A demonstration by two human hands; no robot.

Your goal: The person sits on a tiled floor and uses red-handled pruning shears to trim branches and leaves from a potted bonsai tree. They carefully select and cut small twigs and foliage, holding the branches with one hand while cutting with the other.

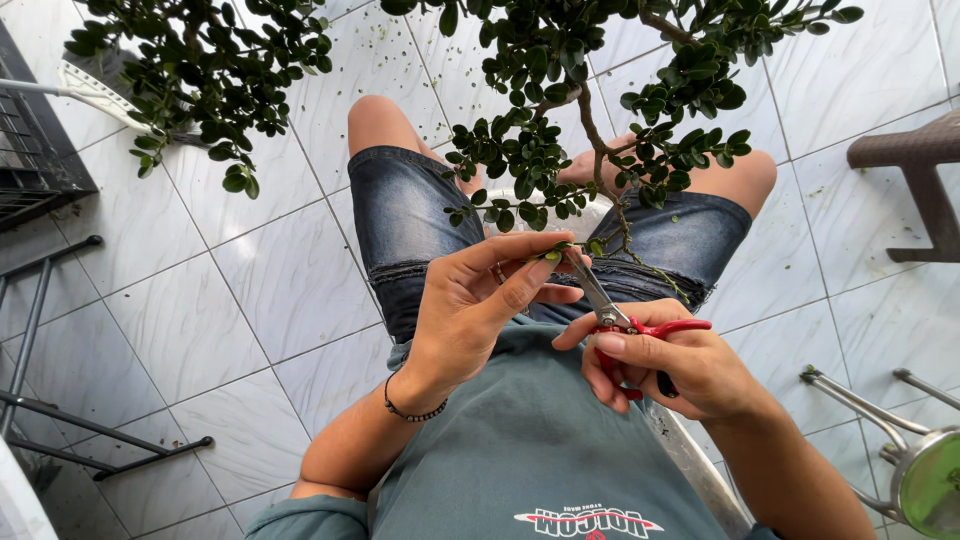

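Two hands working: our left hand (470, 300) is pinching a thin twig (560, 250) of the small tree (540, 150) between its fingers (520, 290); our right hand (680, 365) is clenching red-handled scissors (625, 320), blades pointing up-left, just right of the pinching fingers, touching the twig.

I have one view only, from the head-worn camera. It looks steeply down from above the small leafy tree (590, 110) and sits close to it: foliage fills the top of the frame. Below the tree lie the seated person's lap and the white tiled floor (250, 290). No second view shares this scene.
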